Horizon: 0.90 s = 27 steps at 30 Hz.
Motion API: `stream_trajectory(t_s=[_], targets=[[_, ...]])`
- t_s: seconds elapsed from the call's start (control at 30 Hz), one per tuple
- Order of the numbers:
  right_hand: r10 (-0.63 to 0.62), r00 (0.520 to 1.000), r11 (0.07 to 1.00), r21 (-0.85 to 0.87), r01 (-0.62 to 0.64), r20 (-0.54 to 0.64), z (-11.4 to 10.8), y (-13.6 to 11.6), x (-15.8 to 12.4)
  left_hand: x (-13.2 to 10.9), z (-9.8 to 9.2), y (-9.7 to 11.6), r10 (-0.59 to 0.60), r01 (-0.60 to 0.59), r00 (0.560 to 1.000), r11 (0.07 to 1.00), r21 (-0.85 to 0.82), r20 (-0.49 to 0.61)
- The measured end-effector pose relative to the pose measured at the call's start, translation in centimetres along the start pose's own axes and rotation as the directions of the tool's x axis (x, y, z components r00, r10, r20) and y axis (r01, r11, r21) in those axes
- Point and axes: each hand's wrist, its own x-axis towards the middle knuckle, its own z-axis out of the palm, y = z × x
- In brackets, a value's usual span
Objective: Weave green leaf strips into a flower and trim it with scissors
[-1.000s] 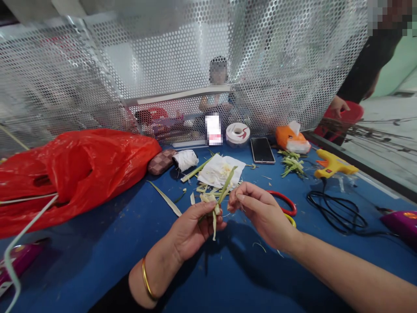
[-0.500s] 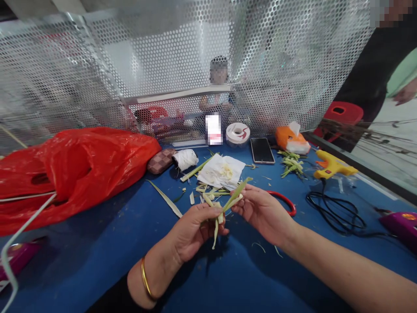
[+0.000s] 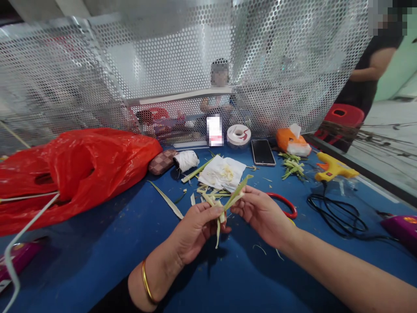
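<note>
My left hand pinches a small bundle of folded pale green leaf strips between thumb and fingers. One strip end hangs down below the thumb. My right hand is closed on the upper right end of a longer green strip that rises from the bundle. Just beyond my hands lie cut leaf pieces and a white tissue with pale yellowish bits on it. Partly behind my right hand shows a red loop handle.
On the left spreads a red plastic bag, with a checkered case and a white thread roll beside it. Toward the right are a phone, green scraps, a yellow glue gun and its black cord. Perforated sheeting stands behind.
Both hands keep their grip on the leaf strips and have barely shifted. The person in black at the upper right has moved farther back. The view has tilted very slightly.
</note>
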Motion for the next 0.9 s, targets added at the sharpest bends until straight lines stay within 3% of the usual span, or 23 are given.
stream_trajectory(t_s=[0.13, 0.2, 0.27, 0.37, 0.43, 0.5, 0.57, 0.7, 0.8, 0.9], targets=[[-0.114, 0.989, 0.932, -0.333, 0.14, 0.097, -0.2, 1.2, -0.3, 0.4, 0.0, -0.2, 0.193, -0.185, 0.978, 0.978, 0.091, -0.082], [-0.194, 0.96, 0.775, -0.569, 0.275, 0.2, -0.1, 1.5, -0.7, 0.8, -0.2, -0.3, 0.255, -0.227, 0.957, 0.955, 0.193, -0.137], [-0.227, 0.909, 0.549, -0.725, 0.416, 0.35, 0.0, 1.5, -1.3, 1.0, -0.4, -0.3, 0.318, -0.246, 0.931, 0.91, 0.334, -0.18], [-0.172, 0.796, 0.253, -0.755, 0.605, 0.58, 0.3, 1.2, -2.1, 1.1, -0.8, -0.2, 0.423, -0.235, 0.884, 0.769, 0.595, -0.198], [-0.131, 0.741, 0.15, -0.726, 0.671, 0.658, 0.5, 0.8, -2.4, 1.0, -0.9, -0.2, 0.459, -0.198, 0.872, 0.647, 0.736, -0.169], [-0.138, 0.735, 0.141, -0.721, 0.678, 0.664, 0.6, 0.3, -2.3, 0.8, -0.8, -0.2, 0.444, -0.169, 0.889, 0.547, 0.82, -0.112], [-0.192, 0.755, 0.194, -0.73, 0.655, 0.627, 0.6, -0.3, -2.1, 0.6, -0.7, -0.3, 0.386, -0.164, 0.921, 0.488, 0.857, -0.043], [-0.276, 0.817, 0.235, -0.788, 0.568, 0.507, 0.2, -1.8, -1.2, 0.1, -0.2, -0.4, 0.281, -0.263, 0.95, 0.486, 0.833, 0.136], [-0.172, 0.9, 0.298, -0.85, 0.435, 0.401, -0.6, -2.8, -0.4, -0.3, 0.2, 0.0, 0.24, -0.358, 0.932, 0.51, 0.782, 0.27], [0.011, 0.958, 0.473, -0.846, 0.247, 0.286, -1.5, -3.0, 0.4, -0.6, 0.4, 0.4, 0.236, -0.411, 0.912, 0.565, 0.715, 0.337]])
